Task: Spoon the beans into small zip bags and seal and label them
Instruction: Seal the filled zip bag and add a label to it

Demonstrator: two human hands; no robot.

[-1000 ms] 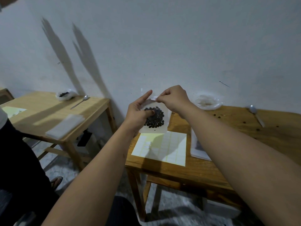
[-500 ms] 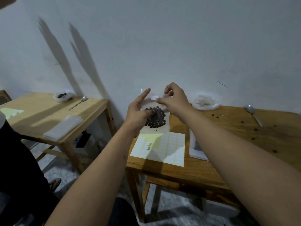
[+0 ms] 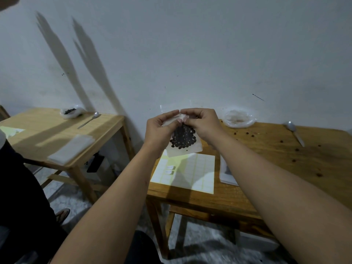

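Your left hand (image 3: pixel 159 129) and right hand (image 3: pixel 202 123) meet in the air above the rear left part of the surface (image 3: pixel 266 168) and hold one small zip bag (image 3: pixel 187 149) between them. The fingers (image 3: pixel 170 114) of the left hand are curled and pinch the bag's upper left edge against the thumb. The fingers (image 3: pixel 192 112) of the right hand are curled and pinch its upper right edge, and the two sets of fingertips touch at the top. A small pale piece shows between the thumbs; it cannot be told from this view whether it is a label or the bag's own lip. The bag hangs roughly upright, slightly tilted, with dark beans (image 3: pixel 183 139) gathered in its middle. Below it, near the front left corner of the surface, lies the label sheet (image 3: pixel 190 174), with two small white marks at its left side. Just right of the sheet lies a stack of empty bags (image 3: pixel 225 175), partly hidden by your right forearm. A crumpled plastic bag (image 3: pixel 239 119) sits at the rear edge, a spoon (image 3: pixel 294 133) lies toward the rear right corner, and loose beans (image 3: pixel 294 160) are scattered over the wood. A second table (image 3: pixel 57 134) stands apart to the left and carries a second spoon (image 3: pixel 88 121) and a bag of dark beans (image 3: pixel 71 112)
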